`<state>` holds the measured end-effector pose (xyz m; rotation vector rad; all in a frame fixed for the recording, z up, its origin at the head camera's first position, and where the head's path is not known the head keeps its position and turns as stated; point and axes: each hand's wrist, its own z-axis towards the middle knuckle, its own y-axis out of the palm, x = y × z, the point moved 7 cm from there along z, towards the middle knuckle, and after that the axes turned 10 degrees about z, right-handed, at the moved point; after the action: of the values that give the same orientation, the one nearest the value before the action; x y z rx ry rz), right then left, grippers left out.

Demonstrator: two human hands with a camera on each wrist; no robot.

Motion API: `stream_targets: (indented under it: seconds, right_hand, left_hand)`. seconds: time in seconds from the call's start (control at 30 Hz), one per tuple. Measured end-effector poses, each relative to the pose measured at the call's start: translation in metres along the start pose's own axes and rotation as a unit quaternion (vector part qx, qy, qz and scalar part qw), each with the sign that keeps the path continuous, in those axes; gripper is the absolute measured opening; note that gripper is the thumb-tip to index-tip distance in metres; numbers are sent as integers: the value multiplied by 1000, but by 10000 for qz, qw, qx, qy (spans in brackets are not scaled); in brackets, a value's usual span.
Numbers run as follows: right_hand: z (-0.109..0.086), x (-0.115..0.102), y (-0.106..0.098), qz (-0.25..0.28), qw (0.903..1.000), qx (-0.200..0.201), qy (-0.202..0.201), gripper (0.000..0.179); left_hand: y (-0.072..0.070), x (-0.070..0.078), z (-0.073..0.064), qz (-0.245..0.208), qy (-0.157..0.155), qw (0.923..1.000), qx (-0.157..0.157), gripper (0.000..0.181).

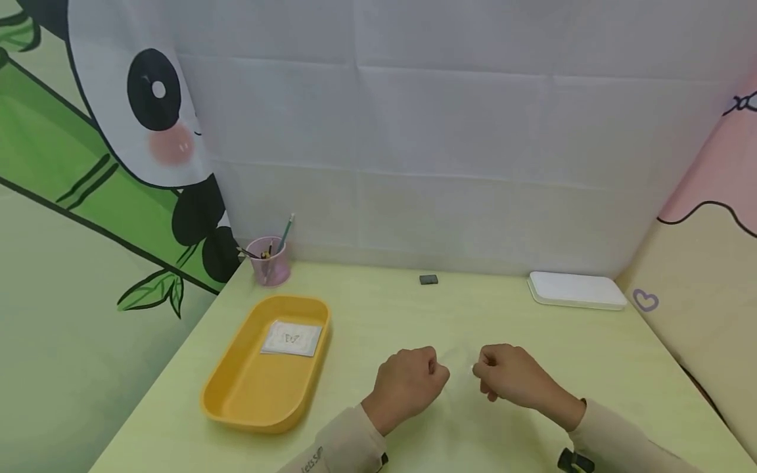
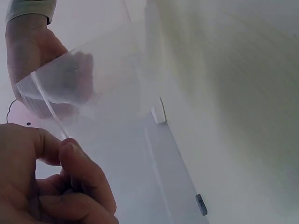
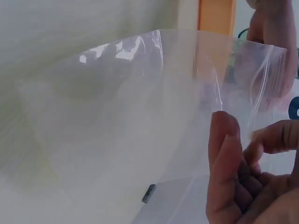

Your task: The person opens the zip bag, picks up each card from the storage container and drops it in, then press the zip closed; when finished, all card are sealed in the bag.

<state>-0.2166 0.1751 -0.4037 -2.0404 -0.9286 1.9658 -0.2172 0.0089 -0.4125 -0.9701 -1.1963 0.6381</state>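
Observation:
A clear zip-lock plastic bag hangs between the two hands, its zip strip along the top edge. In the head view the bag is barely visible. My left hand pinches the edge by the zip strip; in the left wrist view its curled fingers hold the bag's rim. On the other side, my right hand pinches the opposite part of the top edge, thumb against curled fingers. The bag looks flat, and nothing shows inside it.
To the left stands a yellow tray with a white printed packet in it. Behind are a pink cup of pencils, a dark eraser and a white case. A white sheet rises at the table's back.

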Motion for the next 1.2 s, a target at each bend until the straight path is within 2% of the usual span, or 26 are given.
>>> stream_targets:
  seconds: [0.07, 0.13, 0.2, 0.3, 0.4, 0.5, 0.57, 0.67, 0.77, 0.9, 0.97, 1.03, 1.1, 1.2]
  right_hand:
    - [-2, -7, 1, -663, 9966, 316, -376, 17]
    - [-5, -16, 4, -1222, 9861, 539, -985, 23]
    - [-9, -24, 9, -1765, 9693, 595, -1608, 23]
    - [-15, -30, 15, -2381, 9421, 286, -2343, 27]
    - [-15, -30, 22, -2914, 9228, -95, -2520, 43]
    - [-13, -28, 27, -3140, 9104, -293, -2678, 38]
    - [-12, -28, 30, -3137, 9063, -303, -2817, 29]
    - [-10, -28, 30, -2950, 9067, -244, -3004, 20]
    - [-10, -31, 29, -2759, 9066, -259, -3182, 19]
    - [-10, -35, 29, -2556, 9092, -583, -3235, 20]
    - [-11, -37, 29, -2585, 9071, -715, -3243, 23]
    - [-12, -38, 29, -2735, 9010, -745, -3286, 28]
    - [-14, -40, 28, -2953, 8907, -676, -3388, 34]
    - [-15, -45, 24, -3164, 8800, -505, -3507, 40]
  left_hand:
    - [6, 2, -2, -212, 19, 9995, -212, 20]
    - [9, 3, -4, -354, 10, 9989, -300, 21]
    - [11, 3, -5, -420, 8, 9986, -310, 22]
    - [10, 3, -5, -445, 102, 9986, -274, 23]
    - [10, 2, -4, -440, 172, 9985, -293, 23]
    - [11, 1, -3, -482, 175, 9978, -411, 23]
    - [13, 0, -4, -480, 122, 9975, -506, 22]
    - [15, -2, -5, -414, 8, 9970, -653, 20]
    - [17, -5, -5, -379, -98, 9957, -835, 14]
    - [20, -6, -2, -704, -149, 9917, -1061, 19]
    - [22, -8, 0, -927, -167, 9890, -1144, 21]
    - [24, -9, 2, -1001, -192, 9874, -1211, 19]
    - [26, -11, 3, -979, -235, 9869, -1262, 15]
    - [27, -15, 4, -811, -283, 9892, -1185, 14]
